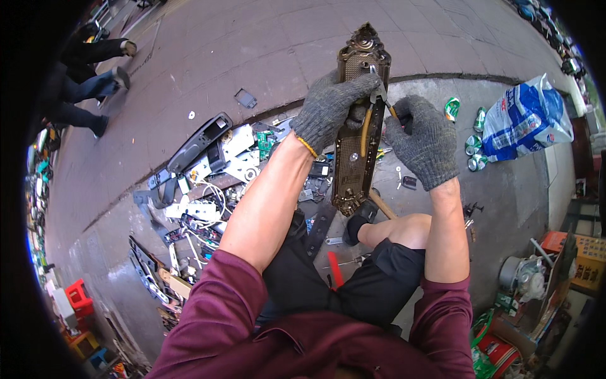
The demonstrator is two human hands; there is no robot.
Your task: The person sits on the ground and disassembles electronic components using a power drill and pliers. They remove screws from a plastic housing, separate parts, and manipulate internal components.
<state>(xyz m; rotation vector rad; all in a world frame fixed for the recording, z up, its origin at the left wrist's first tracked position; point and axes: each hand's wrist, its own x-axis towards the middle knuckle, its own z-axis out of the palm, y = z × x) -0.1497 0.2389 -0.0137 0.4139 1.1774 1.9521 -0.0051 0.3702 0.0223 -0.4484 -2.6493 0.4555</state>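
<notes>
My left hand (325, 110), in a grey knit glove, grips a long ornate bronze-coloured door-lock plate (348, 174) near its upper part. Its hollow, textured side is turned up, and the thumb lies across it. A pair of pliers (366, 134) with yellow handles rests over the plate, jaws pointing to its upper end and handles spread apart. My gloved right hand (424, 142) is closed at the right-hand handle; the curled fingers partly hide that handle. Under the plate's lower end, a wooden tool handle (382, 204) shows near my foot.
Scrap electronics and white cables (211, 202) are heaped on the left. A red-handled tool (335, 268) lies between my legs. Crushed green cans (473, 145) and a blue-white sack (524, 120) are at the right, above a metal motor (525, 275). People's legs (88, 88) show at far left.
</notes>
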